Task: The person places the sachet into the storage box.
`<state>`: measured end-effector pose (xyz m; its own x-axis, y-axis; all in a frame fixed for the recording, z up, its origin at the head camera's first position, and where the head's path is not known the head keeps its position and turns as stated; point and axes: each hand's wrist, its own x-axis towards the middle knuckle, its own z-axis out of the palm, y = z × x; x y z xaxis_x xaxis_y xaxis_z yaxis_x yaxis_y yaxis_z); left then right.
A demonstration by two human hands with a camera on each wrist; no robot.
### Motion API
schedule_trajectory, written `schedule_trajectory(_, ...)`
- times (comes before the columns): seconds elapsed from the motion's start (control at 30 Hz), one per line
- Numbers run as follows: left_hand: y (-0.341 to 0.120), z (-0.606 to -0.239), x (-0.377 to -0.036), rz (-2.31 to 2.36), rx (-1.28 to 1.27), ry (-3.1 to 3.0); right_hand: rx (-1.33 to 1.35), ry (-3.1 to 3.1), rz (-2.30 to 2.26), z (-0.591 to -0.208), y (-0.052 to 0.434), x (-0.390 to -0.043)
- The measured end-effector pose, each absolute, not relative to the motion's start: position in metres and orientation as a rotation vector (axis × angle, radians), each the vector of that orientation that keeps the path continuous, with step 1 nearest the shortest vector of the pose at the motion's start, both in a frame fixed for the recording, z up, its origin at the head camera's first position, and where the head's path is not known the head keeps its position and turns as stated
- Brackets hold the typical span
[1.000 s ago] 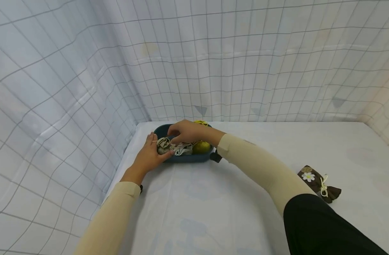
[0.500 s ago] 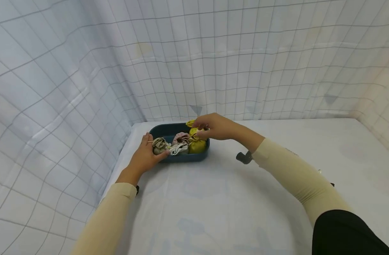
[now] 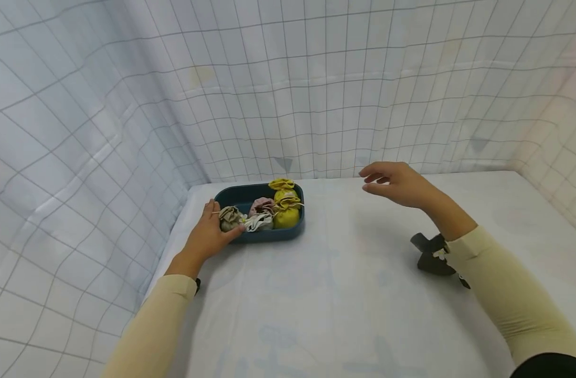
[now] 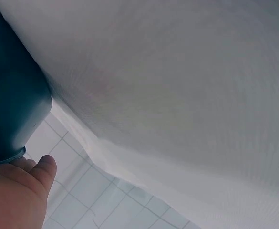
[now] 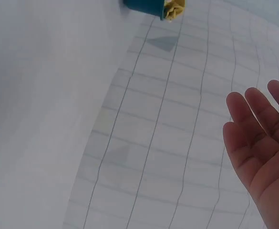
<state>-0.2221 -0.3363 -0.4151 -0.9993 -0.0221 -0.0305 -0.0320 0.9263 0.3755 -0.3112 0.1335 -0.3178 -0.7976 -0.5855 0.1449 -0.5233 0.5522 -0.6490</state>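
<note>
My left hand (image 3: 206, 231) rests at the left end of a dark teal tub (image 3: 269, 237), fingers extended along its side and thumb over the front rim. The left wrist view shows the tub's outer wall (image 4: 15, 86) close beside that hand. Inside lie small drawstring pouches: an olive-beige one (image 3: 230, 218) by my left thumb, a white one (image 3: 261, 222), a pink one (image 3: 262, 206) and two yellow ones, the front yellow pouch (image 3: 286, 218) at the right end. My right hand (image 3: 401, 184) hovers right of the tub, fingers loosely extended, holding nothing.
A dark brown pouch (image 3: 435, 265) with a white flower lies on the white-covered table (image 3: 316, 304), partly hidden behind my right wrist and its camera. White sheeting with a grid pattern (image 3: 326, 115) hangs at the back and both sides.
My right hand has left the pouches in the tub and moved right through the air, uncovering the pink and yellow pouches. My left hand stays at the tub's left end.
</note>
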Motion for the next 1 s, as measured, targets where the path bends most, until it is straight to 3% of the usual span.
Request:
schedule_trajectory(0.5, -0.337, -0.416, -0.221, 0.592, -0.022, 3.069, -0.642, 2.879, -1.061, -0.33, 0.229, -0.272)
schedule_trajectory(1.0, -0.338, -0.417, -0.222, 0.58, -0.025, 3.08, -0.583, 2.897, -1.011, -0.365, 0.269, -0.239)
